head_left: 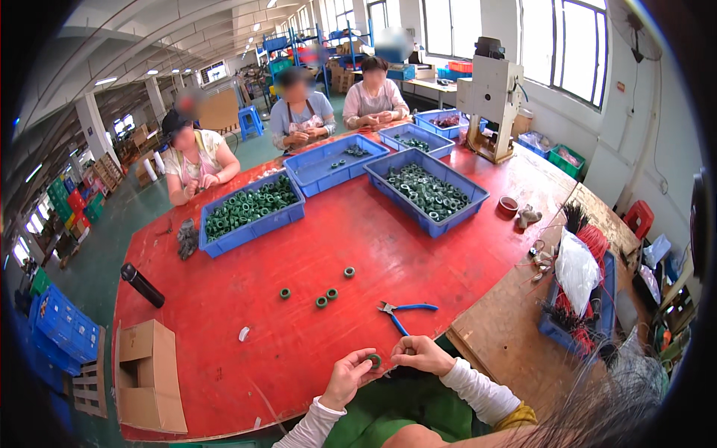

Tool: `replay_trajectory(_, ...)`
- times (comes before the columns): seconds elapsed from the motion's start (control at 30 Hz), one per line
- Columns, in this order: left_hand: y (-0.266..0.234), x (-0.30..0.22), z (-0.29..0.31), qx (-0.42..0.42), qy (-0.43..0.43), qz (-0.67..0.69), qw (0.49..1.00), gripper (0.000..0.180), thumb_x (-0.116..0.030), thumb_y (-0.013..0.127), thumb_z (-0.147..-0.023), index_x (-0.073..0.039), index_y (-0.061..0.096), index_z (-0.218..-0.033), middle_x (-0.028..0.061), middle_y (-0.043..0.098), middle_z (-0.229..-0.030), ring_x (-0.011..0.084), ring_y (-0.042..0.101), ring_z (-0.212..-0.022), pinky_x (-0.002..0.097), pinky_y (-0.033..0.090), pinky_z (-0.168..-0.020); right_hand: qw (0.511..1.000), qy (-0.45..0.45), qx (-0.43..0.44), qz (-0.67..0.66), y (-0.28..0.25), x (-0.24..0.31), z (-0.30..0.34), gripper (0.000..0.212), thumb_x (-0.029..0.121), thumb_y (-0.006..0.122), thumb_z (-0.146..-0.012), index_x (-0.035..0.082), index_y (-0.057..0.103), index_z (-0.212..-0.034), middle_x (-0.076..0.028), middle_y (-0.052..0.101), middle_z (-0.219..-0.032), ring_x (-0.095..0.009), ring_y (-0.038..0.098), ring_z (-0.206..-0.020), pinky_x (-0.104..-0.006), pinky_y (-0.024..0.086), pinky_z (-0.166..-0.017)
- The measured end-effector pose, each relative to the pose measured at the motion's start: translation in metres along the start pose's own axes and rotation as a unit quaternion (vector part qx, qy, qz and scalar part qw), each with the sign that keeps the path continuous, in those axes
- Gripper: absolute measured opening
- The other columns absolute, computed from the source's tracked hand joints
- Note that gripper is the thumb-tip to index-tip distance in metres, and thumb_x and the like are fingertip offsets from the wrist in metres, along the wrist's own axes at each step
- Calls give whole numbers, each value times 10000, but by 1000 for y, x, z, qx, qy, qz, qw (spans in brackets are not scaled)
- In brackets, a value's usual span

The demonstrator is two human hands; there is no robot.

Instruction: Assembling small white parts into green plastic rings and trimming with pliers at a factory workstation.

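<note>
Near the table's front edge, my left hand (345,379) is closed around a small green ring (376,356), held between thumb and fingers. Close to its right, my right hand (424,355) is closed in a pinch. Whatever those fingertips hold, if anything, is too small to make out. Just beyond that hand lies a pair of cutting pliers (415,307) with blue handles, its jaws pointing left. Several more loose green rings (322,302) lie on the red table (261,366) farther ahead.
Blue trays (254,228) of green rings stand across the table, with three people working behind. A black bottle (142,285) and cardboard box (169,373) are at left. A press-like machine (491,104) stands far right; a wire-filled bin (606,306) sits nearer.
</note>
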State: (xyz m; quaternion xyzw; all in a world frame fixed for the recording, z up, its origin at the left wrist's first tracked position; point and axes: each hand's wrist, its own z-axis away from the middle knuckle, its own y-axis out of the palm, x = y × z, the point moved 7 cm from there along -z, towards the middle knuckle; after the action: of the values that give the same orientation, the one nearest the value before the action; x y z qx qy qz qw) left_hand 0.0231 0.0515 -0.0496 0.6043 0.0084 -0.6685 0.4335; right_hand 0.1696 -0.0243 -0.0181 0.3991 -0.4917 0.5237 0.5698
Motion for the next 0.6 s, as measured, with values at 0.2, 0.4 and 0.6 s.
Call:
replay_trajectory(0.2, 2, -3, -5, -19, -1, -28, 999, 315, -7, 471, -925, 42, 478, -1236, 101, 584, -1089, 225, 636, -937, 355, 550, -843, 996, -77, -29, 27, -9, -3, -8, 160, 144, 676, -825, -7, 627, -842, 3, 610, -738, -58, 541, -701, -233, 450, -622)
replay_trajectory(0.4, 17, -26, 2, -16, 57, -87, 994, 326, -2, 487, -922, 63, 474, -1240, 115, 603, -1061, 210, 645, -911, 329, 544, -838, 999, -34, -22, -28, -8, 25, -2, 108, 97, 663, -840, 8, 604, -855, 30, 592, -750, -11, 507, -648, -183, 409, -556)
replay_trajectory(0.6, 19, -20, 2, -1, 62, -109, 992, 327, -15, 510, -917, 57, 486, -1235, 102, 608, -1017, 166, 630, -885, 295, 545, -801, 996, -58, -29, 57, -7, 30, 2, 112, 93, 683, -819, 13, 610, -847, 19, 606, -776, -20, 515, -652, -192, 417, -561)
